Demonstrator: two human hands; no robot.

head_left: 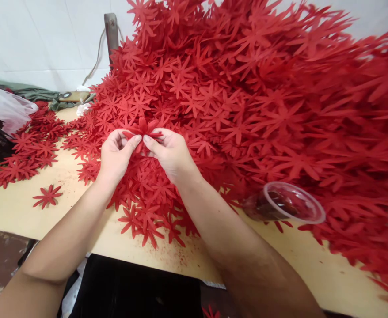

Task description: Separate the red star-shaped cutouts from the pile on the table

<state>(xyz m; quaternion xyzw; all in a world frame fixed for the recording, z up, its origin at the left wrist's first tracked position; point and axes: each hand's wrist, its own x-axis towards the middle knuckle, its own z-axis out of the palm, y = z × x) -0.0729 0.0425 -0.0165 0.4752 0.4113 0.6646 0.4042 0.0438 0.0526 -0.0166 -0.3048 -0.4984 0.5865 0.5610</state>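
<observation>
A red star-shaped flower piece [144,126] is held up between both hands, above the front of a large heap of similar red pieces [214,101]. My left hand [117,152] pinches its left side with thumb and fingers. On its right side, my right hand [167,152] grips it the same way. The two thumbs nearly meet at the flower's centre. Fingers behind the petals are partly hidden.
A clear plastic cup [293,203] with dark contents leans on the right. One loose red piece [47,196] lies on the pale table [11,207]. A smaller red pile [36,145], a plastic bag [6,106] and green cloth [31,92] are at the left.
</observation>
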